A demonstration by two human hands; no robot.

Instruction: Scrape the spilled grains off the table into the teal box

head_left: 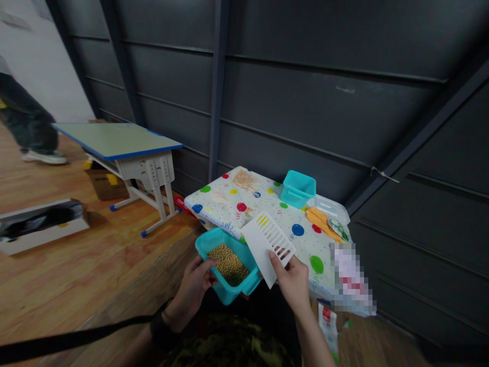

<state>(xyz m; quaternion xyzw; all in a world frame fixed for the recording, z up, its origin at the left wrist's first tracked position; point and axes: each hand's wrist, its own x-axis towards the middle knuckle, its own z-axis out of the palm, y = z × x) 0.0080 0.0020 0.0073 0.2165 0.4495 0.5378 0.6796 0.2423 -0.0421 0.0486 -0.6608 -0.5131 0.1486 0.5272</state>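
My left hand (194, 285) is closed on the near left rim of a teal plastic container (225, 292), its thumb over the edge. Inside the container lies a heap of yellowish dried beans, probably soybeans (228, 261). In my right hand (292, 275) is a thin white plastic panel (256, 239), half solid and half cut with slots. It is tilted and held at its near end, just beside the container's right side, with the thumb on top. The container is level with the near edge of the covered table.
On the table's balloon-print cover (267, 204) stand a second teal container (300, 187), a clear lid (332, 208) and an orange cloth (323, 220). Pale grains (244, 179) are spread at the back left. A desk (126, 140) stands left, near a person's legs (26, 117). A dark wall (305, 102) rises behind.
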